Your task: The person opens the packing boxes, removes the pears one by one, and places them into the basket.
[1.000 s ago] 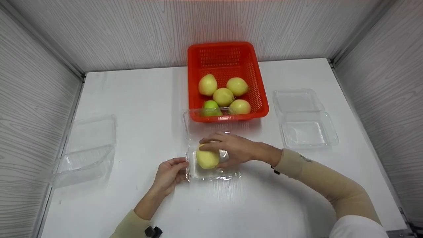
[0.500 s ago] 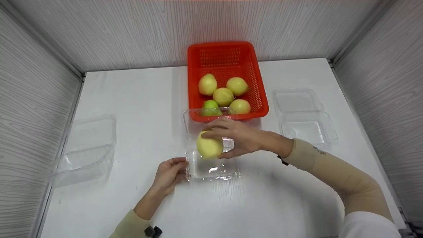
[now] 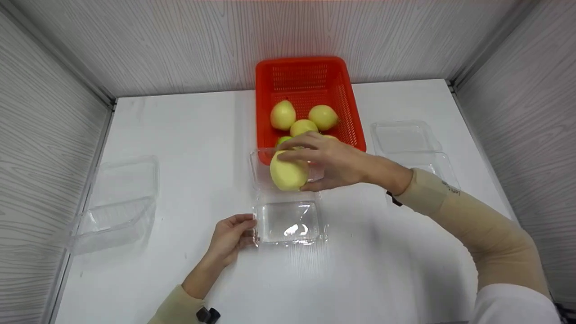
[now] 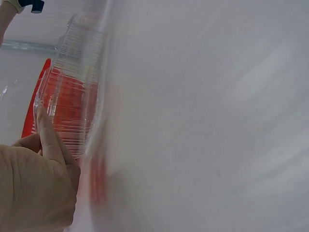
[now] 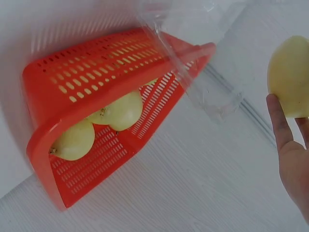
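My right hand (image 3: 337, 159) grips a pale yellow pear (image 3: 288, 174), held up over the raised lid of a clear plastic clamshell container (image 3: 288, 213). In the right wrist view the pear (image 5: 292, 75) sits at the far right against the fingers (image 5: 280, 121). The container lies with its lid folded back and its tray bare. My left hand (image 3: 229, 236) pinches the left rim of that tray; the left wrist view shows this hand (image 4: 43, 179) at the ribbed container wall (image 4: 72, 82).
Behind the lid stands a red basket (image 3: 263, 99) with several yellow pears (image 3: 282, 115) and one greener fruit (image 3: 283, 140), partly hidden by the right hand. More clear containers lie unfolded at the left (image 3: 121, 184) and right (image 3: 407, 137), the latter partly covered by the right arm.
My right hand has lifted the pear out of the container's tray and carried it away from me, towards the basket. The left hand keeps its hold on the rim.
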The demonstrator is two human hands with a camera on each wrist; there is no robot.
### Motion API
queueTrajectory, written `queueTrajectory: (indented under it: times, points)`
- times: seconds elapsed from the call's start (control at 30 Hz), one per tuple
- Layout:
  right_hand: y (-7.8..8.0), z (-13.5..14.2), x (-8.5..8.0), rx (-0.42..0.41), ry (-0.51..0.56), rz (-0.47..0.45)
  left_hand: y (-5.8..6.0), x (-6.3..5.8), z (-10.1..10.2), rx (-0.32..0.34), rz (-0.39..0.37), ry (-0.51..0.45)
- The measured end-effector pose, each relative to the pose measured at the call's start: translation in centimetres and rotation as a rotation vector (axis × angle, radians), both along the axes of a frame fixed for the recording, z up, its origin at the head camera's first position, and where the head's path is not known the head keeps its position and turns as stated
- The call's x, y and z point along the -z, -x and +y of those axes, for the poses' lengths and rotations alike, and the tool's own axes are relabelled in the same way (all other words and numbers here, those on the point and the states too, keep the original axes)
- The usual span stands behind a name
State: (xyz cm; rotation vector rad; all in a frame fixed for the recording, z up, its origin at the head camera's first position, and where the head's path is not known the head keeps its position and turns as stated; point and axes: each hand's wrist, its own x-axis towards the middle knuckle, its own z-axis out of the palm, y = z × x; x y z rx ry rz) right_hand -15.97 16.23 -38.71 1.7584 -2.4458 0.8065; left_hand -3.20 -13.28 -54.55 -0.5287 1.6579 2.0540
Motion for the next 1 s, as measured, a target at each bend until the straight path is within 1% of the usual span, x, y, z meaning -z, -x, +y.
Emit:
queueTrajectory:
  times: [0.17,0.3,0.5,0.63,0.77,1.0]
  points:
    - [1.6,0.4,-1.1,0.053,0.010,0.017,0.0,0.0,0.0,-0.002,0.001,0.000]
    - [3.0,0.7,-1.5,0.100,0.034,0.018,0.0,0.0,0.0,-0.009,0.002,-0.004]
    - [5.5,1.2,-1.5,0.196,0.039,-0.036,-0.1,0.0,0.2,-0.023,-0.001,-0.001]
    - [7.4,1.6,-0.9,0.285,0.020,-0.068,-0.1,0.0,0.2,-0.032,-0.002,-0.002]
    - [9.1,2.2,0.2,0.373,-0.014,-0.101,-0.1,0.1,0.3,-0.038,-0.005,-0.006]
    - [11.8,2.7,2.3,0.462,-0.097,-0.155,-0.2,0.2,0.3,-0.033,-0.002,0.029]
